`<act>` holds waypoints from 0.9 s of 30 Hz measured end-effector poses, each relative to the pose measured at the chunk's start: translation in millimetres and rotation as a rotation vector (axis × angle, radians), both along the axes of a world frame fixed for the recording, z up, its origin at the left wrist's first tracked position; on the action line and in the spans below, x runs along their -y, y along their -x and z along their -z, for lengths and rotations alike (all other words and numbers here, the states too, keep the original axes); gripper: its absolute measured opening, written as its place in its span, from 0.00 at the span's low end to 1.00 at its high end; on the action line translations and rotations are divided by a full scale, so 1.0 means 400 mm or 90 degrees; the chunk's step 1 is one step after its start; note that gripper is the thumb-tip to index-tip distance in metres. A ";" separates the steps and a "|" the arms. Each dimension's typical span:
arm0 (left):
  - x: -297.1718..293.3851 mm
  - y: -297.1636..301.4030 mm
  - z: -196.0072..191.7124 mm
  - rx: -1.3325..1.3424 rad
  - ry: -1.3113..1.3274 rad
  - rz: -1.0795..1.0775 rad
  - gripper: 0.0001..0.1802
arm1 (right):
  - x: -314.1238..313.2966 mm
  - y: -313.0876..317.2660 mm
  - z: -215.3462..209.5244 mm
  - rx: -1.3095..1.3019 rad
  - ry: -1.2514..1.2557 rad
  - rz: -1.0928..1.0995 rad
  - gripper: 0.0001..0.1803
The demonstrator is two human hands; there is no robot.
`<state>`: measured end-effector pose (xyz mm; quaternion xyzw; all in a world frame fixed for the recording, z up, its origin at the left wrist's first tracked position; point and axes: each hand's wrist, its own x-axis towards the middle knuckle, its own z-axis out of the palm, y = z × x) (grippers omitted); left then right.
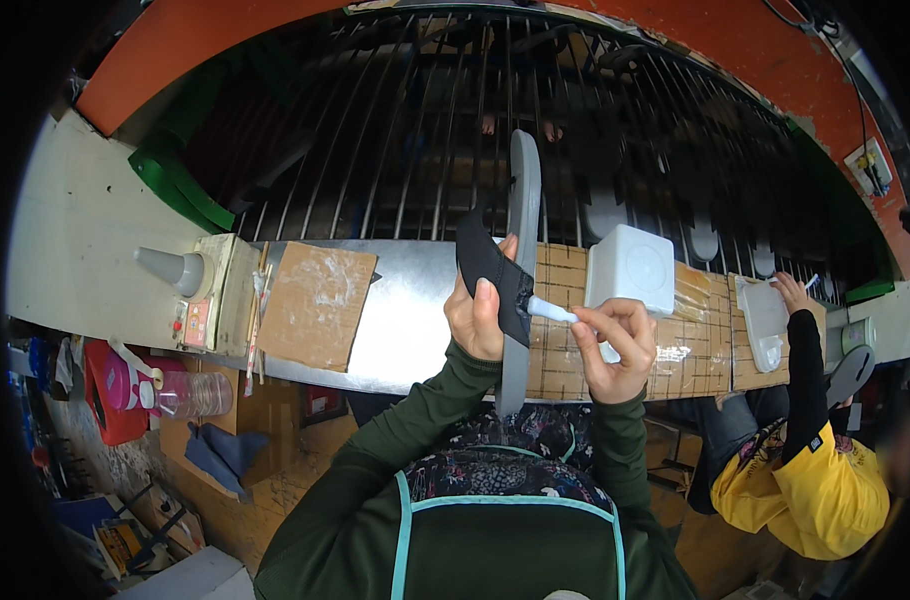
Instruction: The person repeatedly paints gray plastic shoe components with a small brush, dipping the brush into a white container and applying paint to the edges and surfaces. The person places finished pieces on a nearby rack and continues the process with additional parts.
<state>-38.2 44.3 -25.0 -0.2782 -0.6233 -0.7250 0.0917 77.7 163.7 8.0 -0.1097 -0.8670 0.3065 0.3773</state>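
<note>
My left hand (pixel 475 322) grips a grey shoe sole (pixel 521 260) held upright on edge, with a black strap piece (pixel 487 265) folded against it under my thumb. My right hand (pixel 615 345) pinches a small white brush (pixel 552 311) whose tip touches the black strap beside the sole. Both hands are raised above the metal worktable (pixel 415 310). A white square container (pixel 632 266) stands on the table just behind my right hand.
A cardboard sheet (pixel 317 303) lies left on the table, next to a small device with a grey cone (pixel 190 285). Behind runs a rack of metal bars (pixel 495 120) with soles on it. A person in yellow (pixel 810 470) works at the right. A plastic bottle (pixel 190 393) lies at lower left.
</note>
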 end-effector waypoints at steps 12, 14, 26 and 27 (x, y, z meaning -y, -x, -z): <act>-0.006 0.013 0.005 0.049 -0.039 0.029 0.28 | 0.003 -0.026 -0.014 0.023 -0.022 -0.038 0.10; -0.008 0.014 0.004 0.100 -0.059 0.051 0.28 | -0.004 -0.033 -0.016 0.052 0.031 -0.086 0.09; 0.142 -0.008 0.010 0.332 0.003 0.627 0.56 | -0.006 -0.026 0.051 -0.006 0.428 -0.094 0.08; 0.150 -0.003 0.017 0.314 0.067 0.643 0.60 | 0.005 -0.027 0.058 0.000 0.454 -0.099 0.08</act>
